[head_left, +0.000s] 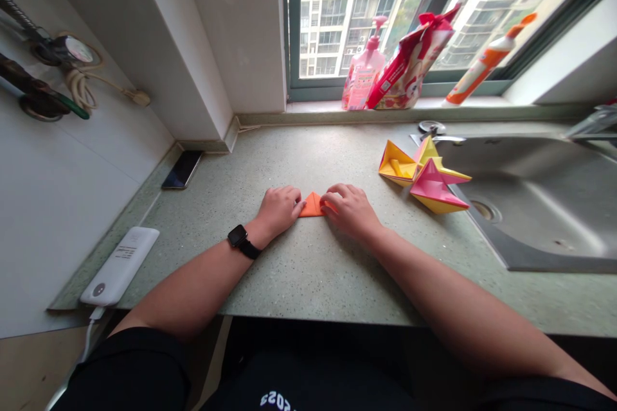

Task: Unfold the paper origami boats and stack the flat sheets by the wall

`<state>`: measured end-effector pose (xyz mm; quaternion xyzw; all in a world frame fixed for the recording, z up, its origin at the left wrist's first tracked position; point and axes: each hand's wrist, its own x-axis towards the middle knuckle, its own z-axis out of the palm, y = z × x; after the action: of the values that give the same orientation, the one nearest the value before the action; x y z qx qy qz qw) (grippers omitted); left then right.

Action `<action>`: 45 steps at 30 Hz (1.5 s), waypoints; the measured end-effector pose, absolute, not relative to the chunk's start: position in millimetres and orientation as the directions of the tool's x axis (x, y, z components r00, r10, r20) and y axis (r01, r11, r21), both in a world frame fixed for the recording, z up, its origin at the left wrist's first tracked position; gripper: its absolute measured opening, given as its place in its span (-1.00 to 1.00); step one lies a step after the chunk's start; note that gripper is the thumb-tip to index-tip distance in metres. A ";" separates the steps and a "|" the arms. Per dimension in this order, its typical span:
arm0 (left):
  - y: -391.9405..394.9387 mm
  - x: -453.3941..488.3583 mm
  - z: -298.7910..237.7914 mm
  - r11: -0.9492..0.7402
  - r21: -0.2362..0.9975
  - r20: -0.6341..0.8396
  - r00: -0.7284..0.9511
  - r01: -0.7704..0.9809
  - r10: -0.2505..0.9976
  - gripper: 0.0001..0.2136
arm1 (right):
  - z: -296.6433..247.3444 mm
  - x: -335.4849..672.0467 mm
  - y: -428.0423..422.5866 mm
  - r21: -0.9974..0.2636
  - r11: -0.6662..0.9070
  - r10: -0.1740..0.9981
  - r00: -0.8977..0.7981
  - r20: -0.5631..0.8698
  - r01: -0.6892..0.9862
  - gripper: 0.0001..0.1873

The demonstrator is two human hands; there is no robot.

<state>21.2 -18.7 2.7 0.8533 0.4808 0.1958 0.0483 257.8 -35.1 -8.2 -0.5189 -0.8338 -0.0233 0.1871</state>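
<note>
A small orange paper triangle (311, 205) lies folded on the speckled green countertop (308, 270), its point facing away from me. My left hand (278, 210) presses its fingertips on the triangle's left corner. My right hand (349, 210) covers its right corner with curled fingers. A black smartwatch (237, 236) sits on my left wrist. To the right of my right hand lies a folded origami model of yellow and pink paper (424, 176), out of reach of my fingers.
A steel sink (535, 205) with a faucet (438, 139) lies to the right. A white power bank (119, 266) with a cable and a dark phone (182, 169) lie on the left. A pink pump bottle (364, 70), a red-and-white packet (409, 64) and an orange-capped tube (486, 61) stand along the windowsill.
</note>
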 end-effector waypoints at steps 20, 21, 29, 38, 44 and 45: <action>-17.4 19.2 -12.3 -0.823 0.254 0.338 0.751 0.508 0.567 -0.71 | -39.1 267.2 -22.7 -0.220 0.292 0.948 -0.251 0.197 0.931 -0.48; -17.8 19.4 -11.8 -0.829 0.252 0.337 0.757 0.500 0.559 -0.71 | -38.4 267.9 -21.9 -0.223 0.289 0.951 -0.254 0.175 0.931 -0.46; -19.5 18.9 -12.8 -0.829 0.229 0.272 0.784 0.511 0.558 -0.62 | -34.7 296.2 -11.3 -0.221 0.257 0.966 -0.255 0.041 0.941 -0.32; -25.5 22.6 -5.2 -0.844 0.087 0.147 0.831 0.530 0.537 -0.50 | -23.8 324.1 -0.8 -0.411 0.333 0.942 -0.280 0.185 0.849 -0.50; -33.5 29.8 7.8 -0.807 0.147 0.166 0.791 0.571 0.590 -0.70 | -16.5 299.3 -15.5 -0.463 0.482 0.873 -0.366 0.321 0.744 -0.67; -33.9 30.3 10.0 -0.804 0.163 0.163 0.789 0.571 0.593 -0.71 | -17.0 294.1 -18.8 -0.454 0.501 0.863 -0.389 0.322 0.737 -0.72</action>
<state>30.3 -33.9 10.0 0.9442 0.3082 0.1034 0.0526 294.1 -18.8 -17.0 -0.4851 -0.8247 0.1193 0.2653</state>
